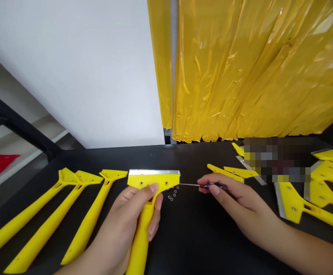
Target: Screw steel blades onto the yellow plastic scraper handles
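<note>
A yellow scraper (143, 229) with a silver blade (155, 172) along its top edge stands roughly upright in my left hand (134, 208), thumb on the front below two screw holes. My right hand (226, 191) pinches the dark handle of a thin screwdriver (216, 186). Its metal shaft points left, the tip close to the right end of the scraper head; whether they touch is unclear. Several small metal washers (174, 195) lie on the black table (189, 236) just right of the scraper.
On the left lie more yellow scraper handles (90, 217). Bladed scrapers (289, 202) are grouped at the right, near loose yellow plates (226, 172) and a blurred-out patch. Yellow plastic-wrapped material (226, 76) and a white panel (97, 76) stand behind the table.
</note>
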### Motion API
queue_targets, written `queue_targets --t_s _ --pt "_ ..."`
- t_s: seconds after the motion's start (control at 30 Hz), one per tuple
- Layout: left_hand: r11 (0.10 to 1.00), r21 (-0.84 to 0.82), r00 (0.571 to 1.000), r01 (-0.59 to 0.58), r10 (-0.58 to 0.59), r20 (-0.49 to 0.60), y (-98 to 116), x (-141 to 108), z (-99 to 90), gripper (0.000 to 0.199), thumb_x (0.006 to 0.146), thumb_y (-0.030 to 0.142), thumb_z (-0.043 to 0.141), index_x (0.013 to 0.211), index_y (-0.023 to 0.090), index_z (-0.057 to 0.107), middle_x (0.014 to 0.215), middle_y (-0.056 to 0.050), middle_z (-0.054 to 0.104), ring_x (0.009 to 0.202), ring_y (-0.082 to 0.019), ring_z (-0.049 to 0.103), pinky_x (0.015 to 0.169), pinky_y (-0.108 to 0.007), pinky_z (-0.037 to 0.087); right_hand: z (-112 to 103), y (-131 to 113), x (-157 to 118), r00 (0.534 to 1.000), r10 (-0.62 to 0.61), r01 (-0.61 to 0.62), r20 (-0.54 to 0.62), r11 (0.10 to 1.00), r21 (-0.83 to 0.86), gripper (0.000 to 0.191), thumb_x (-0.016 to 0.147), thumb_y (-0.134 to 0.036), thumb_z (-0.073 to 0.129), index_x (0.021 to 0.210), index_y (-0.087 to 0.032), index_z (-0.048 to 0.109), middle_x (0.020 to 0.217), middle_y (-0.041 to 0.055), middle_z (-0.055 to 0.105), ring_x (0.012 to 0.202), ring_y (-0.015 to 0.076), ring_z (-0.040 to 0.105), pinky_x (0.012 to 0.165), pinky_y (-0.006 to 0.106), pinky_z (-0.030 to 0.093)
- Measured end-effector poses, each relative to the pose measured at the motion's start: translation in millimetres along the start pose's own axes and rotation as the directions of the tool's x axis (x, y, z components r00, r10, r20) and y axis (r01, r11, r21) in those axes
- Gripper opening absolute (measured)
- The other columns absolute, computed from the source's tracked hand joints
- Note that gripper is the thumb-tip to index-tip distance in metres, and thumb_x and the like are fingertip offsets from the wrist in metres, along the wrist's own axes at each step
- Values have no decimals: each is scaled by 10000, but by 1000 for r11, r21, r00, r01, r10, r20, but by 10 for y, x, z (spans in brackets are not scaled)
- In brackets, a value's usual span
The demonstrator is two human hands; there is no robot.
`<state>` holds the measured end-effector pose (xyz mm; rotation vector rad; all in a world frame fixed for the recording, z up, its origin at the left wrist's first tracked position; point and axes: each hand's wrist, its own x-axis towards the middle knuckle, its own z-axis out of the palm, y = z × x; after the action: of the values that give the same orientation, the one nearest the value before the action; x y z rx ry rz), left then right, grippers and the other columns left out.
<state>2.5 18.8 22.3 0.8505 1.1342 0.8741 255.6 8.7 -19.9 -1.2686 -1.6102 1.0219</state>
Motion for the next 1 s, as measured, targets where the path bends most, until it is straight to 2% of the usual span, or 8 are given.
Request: queue_targets --t_s 0.17,0.37,0.7,0.9,1.0 --pt "1000 0 1000 7 -7 -12 -22 -3 -5 420 916 529 655 657 201 614 405 22 483 407 -120 395 453 -231 336 29 87 29 997 51 -41 -58 987 155 302 1030 -526 596 1209 -328 737 1148 15 779 1063 161 732 1001 276 569" --pt "999 28 999 22 -21 -40 21 4 26 447 952 537 587 656 203 601 397 17 479 414 -118 383 476 -235 325 16 115 40 989 77 -66 -128 994 91 345 995 -553 630 1155 -278 763 1082 63 791 1001 213 753 939 332 616" --pt "1000 26 1000 11 -11 -18 -4 11 17 444 959 516 572 639 208 595 386 12 480 409 -126 384 478 -242 307 11 139 20 994 64 -57 -87 996 75 313 1009 -513 628 1182 -284 752 1089 57 782 1006 197 744 942 307 615" --pt "999 39 998 11 -9 -60 -30 29 -13 430 910 546 649 658 198 621 419 29 484 415 -110 395 481 -228 317 -11 5 39 981 -32 29 -190 999 -16 254 1011 -497 619 1044 -291 765 877 21 766 845 173 739 783 243 624" --pt "998 37 999 48 -48 -3 -86 85 -100 469 880 607 670 648 202 623 356 25 477 360 -113 406 444 -229 302 -20 -21 66 968 -96 86 -232 995 -56 295 1015 -513 586 972 -285 768 784 21 747 762 190 737 695 260 630"
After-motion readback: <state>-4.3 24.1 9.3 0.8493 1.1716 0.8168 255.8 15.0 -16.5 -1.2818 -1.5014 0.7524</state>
